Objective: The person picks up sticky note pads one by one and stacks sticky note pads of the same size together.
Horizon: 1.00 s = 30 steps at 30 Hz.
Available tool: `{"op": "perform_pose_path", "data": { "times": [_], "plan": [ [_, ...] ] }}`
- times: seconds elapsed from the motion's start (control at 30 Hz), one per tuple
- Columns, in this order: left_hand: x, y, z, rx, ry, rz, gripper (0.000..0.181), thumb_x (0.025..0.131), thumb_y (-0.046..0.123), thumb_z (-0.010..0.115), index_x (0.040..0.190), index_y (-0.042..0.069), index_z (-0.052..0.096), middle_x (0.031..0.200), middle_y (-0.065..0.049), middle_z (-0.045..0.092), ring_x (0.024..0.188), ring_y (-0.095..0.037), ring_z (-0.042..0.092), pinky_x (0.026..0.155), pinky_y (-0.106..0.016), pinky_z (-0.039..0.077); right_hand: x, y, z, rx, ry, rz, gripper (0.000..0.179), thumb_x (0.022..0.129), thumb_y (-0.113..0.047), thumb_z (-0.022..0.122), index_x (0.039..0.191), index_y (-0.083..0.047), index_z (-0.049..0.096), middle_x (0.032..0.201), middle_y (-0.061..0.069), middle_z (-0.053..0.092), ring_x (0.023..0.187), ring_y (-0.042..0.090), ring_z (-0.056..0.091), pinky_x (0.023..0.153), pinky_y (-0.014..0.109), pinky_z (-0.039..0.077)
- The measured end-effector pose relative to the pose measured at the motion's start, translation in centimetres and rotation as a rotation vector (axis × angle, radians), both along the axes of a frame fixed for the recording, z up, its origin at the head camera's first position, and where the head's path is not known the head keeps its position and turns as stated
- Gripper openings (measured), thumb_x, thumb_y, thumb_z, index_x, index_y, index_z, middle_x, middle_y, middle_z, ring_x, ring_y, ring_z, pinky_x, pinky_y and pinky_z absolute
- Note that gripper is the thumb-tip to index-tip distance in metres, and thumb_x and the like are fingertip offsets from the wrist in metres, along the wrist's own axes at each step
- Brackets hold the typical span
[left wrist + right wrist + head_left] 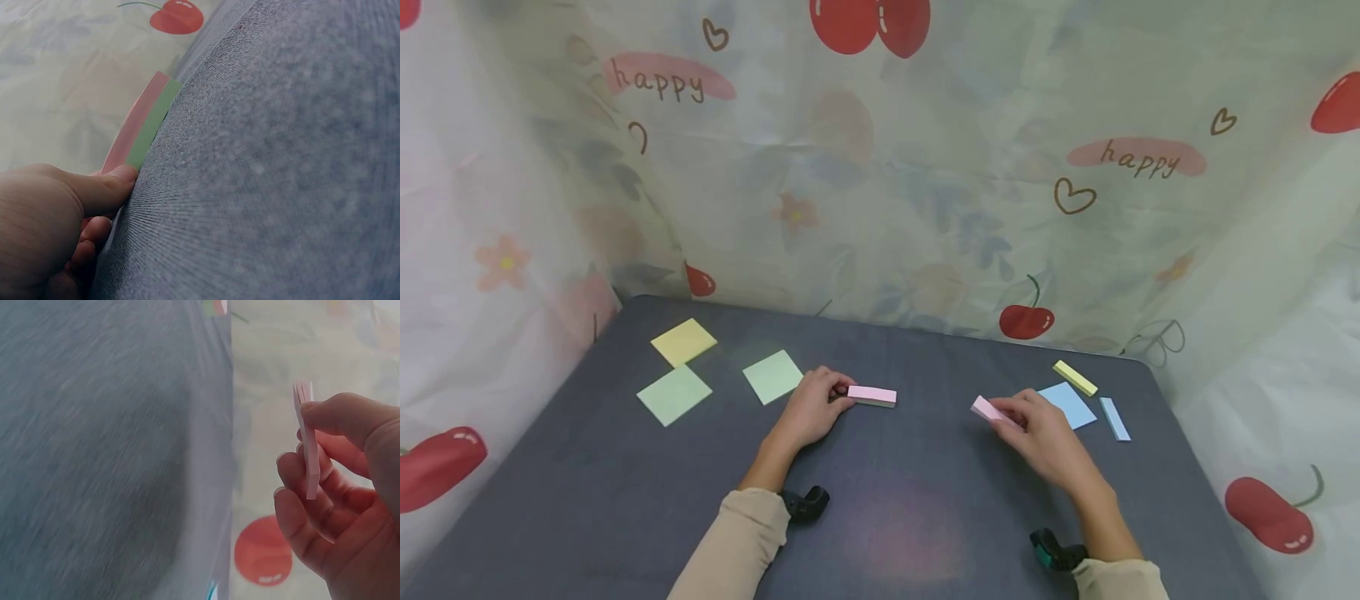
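Pink-and-green paper block point(872, 396): found on the worktop point(917, 483), at three o'clock from the left hand point(812, 408), the nearer; long axis, nine to three; near end pinched between the fingers. Pink paper block point(988, 412): held well apart at three o'clock, axis ten to four, clamped in the fingers of the right hand point(1047, 432).

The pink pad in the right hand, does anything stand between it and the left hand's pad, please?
Nothing visible does; only grey tablecloth shows between the pink pad and the pink-and-green pad.
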<state>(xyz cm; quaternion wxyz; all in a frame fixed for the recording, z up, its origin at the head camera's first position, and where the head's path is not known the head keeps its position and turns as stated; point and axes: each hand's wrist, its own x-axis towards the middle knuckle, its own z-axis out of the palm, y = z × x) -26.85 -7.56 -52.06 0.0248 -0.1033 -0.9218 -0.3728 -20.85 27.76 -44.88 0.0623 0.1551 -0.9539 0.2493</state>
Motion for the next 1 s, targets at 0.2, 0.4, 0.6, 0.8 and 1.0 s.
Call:
{"op": "perform_pose_path", "data": {
  "times": [0.2, 0.4, 0.6, 0.8, 1.0],
  "plan": [
    [-0.1, 0.1, 0.1, -0.001, 0.0, -0.002, 0.019, 0.094, 0.019, 0.075, 0.112, 0.013, 0.074, 0.1, -0.002, 0.061, 0.092, -0.017, 0.049, 0.083, -0.035, 0.041, -1.0, -2.1, 0.7, -0.034, -0.012, 0.046, 0.03, 0.091, -0.015, 0.077, 0.12, -0.009, 0.075, 0.099, 0.003, 0.064, 0.083, 0.012, 0.055, 0.07, 0.025, 0.047],
    [0.0, 0.1, 0.0, -0.005, -0.004, 0.002, 0.019, 0.094, 0.019, 0.074, 0.113, 0.014, 0.074, 0.1, -0.002, 0.061, 0.092, -0.017, 0.049, 0.084, -0.035, 0.041, -1.8, -4.1, 1.0, -0.072, 0.025, 0.087, 0.03, 0.091, -0.015, 0.078, 0.12, -0.011, 0.075, 0.099, 0.003, 0.066, 0.083, 0.013, 0.055, 0.071, 0.025, 0.048],
    [0.0, 0.2, -0.2, -0.007, 0.007, 0.002, 0.019, 0.093, 0.019, 0.075, 0.111, 0.014, 0.074, 0.1, -0.002, 0.061, 0.091, -0.017, 0.05, 0.083, -0.035, 0.041, -2.4, -6.2, 1.5, -0.113, 0.04, 0.096, 0.03, 0.09, -0.018, 0.079, 0.119, -0.013, 0.076, 0.101, 0.002, 0.068, 0.084, 0.013, 0.055, 0.072, 0.026, 0.048],
    [0.1, 0.2, -0.3, -0.005, 0.01, 0.009, 0.019, 0.093, 0.019, 0.076, 0.111, 0.014, 0.075, 0.099, -0.002, 0.061, 0.091, -0.017, 0.049, 0.083, -0.035, 0.041, -2.9, -8.1, 1.6, -0.165, 0.044, 0.134, 0.026, 0.092, -0.017, 0.077, 0.118, -0.014, 0.076, 0.103, 0.002, 0.068, 0.084, 0.013, 0.056, 0.073, 0.026, 0.049],
    [0.0, 0.1, -0.2, -0.009, 0.011, 0.016, 0.019, 0.093, 0.019, 0.076, 0.111, 0.014, 0.075, 0.099, -0.002, 0.061, 0.091, -0.017, 0.049, 0.082, -0.034, 0.041, -3.5, -9.7, 1.0, -0.236, 0.042, 0.133, 0.022, 0.092, -0.017, 0.075, 0.114, -0.014, 0.076, 0.104, 0.003, 0.067, 0.085, 0.015, 0.056, 0.074, 0.026, 0.048]
  ]
}}
